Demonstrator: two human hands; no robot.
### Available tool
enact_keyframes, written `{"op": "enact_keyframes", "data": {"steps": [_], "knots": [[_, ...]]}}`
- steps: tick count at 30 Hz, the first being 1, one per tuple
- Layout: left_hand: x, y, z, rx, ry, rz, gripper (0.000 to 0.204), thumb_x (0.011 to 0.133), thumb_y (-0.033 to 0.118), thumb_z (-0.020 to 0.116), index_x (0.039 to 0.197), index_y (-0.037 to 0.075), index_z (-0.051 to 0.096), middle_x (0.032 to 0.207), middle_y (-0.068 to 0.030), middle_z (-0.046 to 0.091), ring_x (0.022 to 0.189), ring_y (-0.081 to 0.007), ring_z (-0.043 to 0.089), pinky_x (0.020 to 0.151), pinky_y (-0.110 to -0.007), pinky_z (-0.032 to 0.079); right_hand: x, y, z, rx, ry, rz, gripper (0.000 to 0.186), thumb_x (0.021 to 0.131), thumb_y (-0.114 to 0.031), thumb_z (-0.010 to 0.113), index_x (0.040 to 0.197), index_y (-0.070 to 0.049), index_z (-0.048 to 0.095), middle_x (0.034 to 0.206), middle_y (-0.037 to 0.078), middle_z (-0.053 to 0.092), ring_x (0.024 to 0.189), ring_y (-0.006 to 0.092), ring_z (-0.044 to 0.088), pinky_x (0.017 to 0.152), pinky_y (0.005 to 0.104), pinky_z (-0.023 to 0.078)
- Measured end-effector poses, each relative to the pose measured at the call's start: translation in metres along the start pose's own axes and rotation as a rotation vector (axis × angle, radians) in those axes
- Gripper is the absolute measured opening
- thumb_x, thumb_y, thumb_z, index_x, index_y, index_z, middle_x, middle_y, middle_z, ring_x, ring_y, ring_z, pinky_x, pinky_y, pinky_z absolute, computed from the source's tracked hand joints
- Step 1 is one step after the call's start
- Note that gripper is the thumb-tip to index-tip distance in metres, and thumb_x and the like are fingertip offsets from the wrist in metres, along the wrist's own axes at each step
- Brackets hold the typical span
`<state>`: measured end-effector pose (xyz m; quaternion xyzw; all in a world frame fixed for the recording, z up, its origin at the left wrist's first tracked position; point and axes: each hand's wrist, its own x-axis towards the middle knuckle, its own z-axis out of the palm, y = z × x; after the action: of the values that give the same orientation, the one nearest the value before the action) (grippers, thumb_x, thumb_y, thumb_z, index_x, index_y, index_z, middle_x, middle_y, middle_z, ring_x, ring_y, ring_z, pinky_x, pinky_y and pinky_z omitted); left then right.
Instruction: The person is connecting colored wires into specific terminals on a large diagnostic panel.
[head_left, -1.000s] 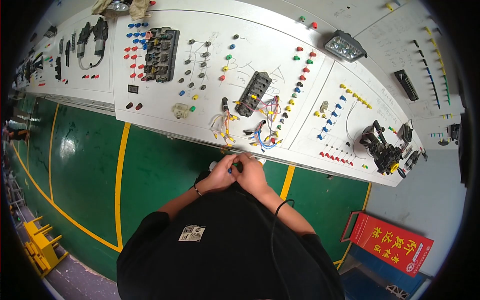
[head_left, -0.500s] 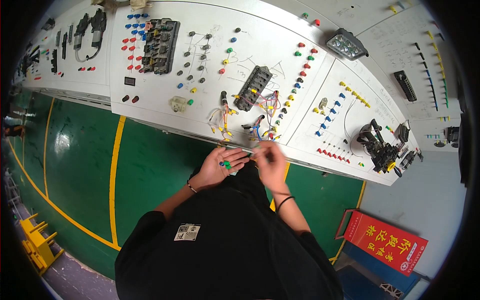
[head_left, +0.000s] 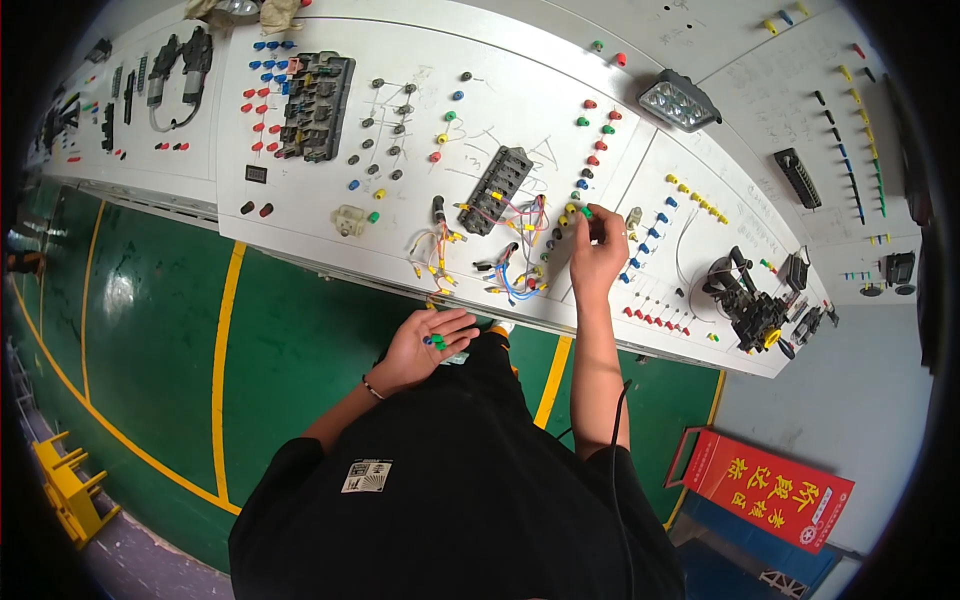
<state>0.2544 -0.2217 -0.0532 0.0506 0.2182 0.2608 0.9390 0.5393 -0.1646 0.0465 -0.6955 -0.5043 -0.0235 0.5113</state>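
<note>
Two hands, two jobs here. The left hand (head_left: pixel 428 345) is held palm-up and spread open near the front edge of the white wiring panel (head_left: pixel 300 190), cupping a few small plugs (head_left: pixel 437 342); green and blue ones show, and how many in all is too small to tell. The right hand (head_left: pixel 597 250) is reaching up onto the panel with its fingers pinched on a green plug (head_left: pixel 586 212), right at a slanted row of coloured sockets (head_left: pixel 596 150) that runs up the middle of the panel, just beside the black connector block (head_left: pixel 497 188) and the tangle of loose wires (head_left: pixel 520 262).

Looks like the step in hand is seating that green plug into its socket while the palm acts as the parts tray. Whether it's fully pushed home can't be told from this angle. If that's right, the next move calls for a straight push so the plug doesn't cock sideways, then a trip to the open palm for another one, with that palm kept level so nothing rolls off onto the green floor (head_left: pixel 300 340).
</note>
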Motion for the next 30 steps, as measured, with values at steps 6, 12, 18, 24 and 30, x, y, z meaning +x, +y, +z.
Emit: {"op": "enact_keyframes", "data": {"steps": [6,12,18,24,30], "knots": [[-0.003,0.002,-0.004,-0.027,0.062,0.007,0.054,0.102,0.029,0.029,0.139,-0.008,0.042,0.141,-0.0213,0.051,0.128,-0.0339,0.052,0.11,-0.042,0.041,0.011,0.004,0.011,-0.01,-0.022,-0.012,0.014,0.083,0.0,0.071,0.096,0.0,0.066,0.076,0.008,0.059,0.061,0.0144,0.055,0.058,0.0287,0.046],[0.001,0.002,-0.005,-0.057,0.072,0.017,0.052,0.102,0.028,0.03,0.137,-0.008,0.045,0.138,-0.0219,0.053,0.125,-0.0349,0.054,0.109,-0.042,0.042,0.017,0.004,0.012,-0.065,-0.045,0.02,0.012,0.082,-0.002,0.073,0.091,-0.001,0.066,0.076,0.009,0.06,0.06,0.0173,0.057,0.058,0.0311,0.047],[0.006,0.004,-0.006,-0.074,0.085,0.015,0.05,0.1,0.028,0.034,0.133,-0.008,0.048,0.134,-0.0222,0.056,0.122,-0.0359,0.056,0.107,-0.044,0.044,0.024,-0.001,0.011,-0.261,-0.079,-0.047,0.015,0.082,-0.011,0.075,0.082,-0.001,0.064,0.076,0.012,0.062,0.062,0.0256,0.06,0.058,0.0357,0.049],[0.008,0.007,-0.008,-0.068,0.056,0.023,0.05,0.1,0.027,0.035,0.132,-0.007,0.05,0.132,-0.0213,0.058,0.12,-0.0352,0.058,0.106,-0.043,0.045,0.03,-0.001,0.013,-0.47,-0.093,-0.11,0.023,0.083,-0.021,0.074,0.074,-0.004,0.062,0.076,0.011,0.063,0.061,0.0293,0.061,0.054,0.0395,0.049],[0.003,0.013,-0.01,-0.061,0.069,0.011,0.048,0.099,0.027,0.037,0.131,-0.006,0.051,0.131,-0.0206,0.058,0.119,-0.0346,0.058,0.105,-0.043,0.045,0.032,-0.007,0.015,-0.608,-0.114,-0.13,0.029,0.087,-0.028,0.069,0.071,-0.006,0.06,0.073,0.011,0.063,0.06,0.0302,0.062,0.053,0.0402,0.048]]}}
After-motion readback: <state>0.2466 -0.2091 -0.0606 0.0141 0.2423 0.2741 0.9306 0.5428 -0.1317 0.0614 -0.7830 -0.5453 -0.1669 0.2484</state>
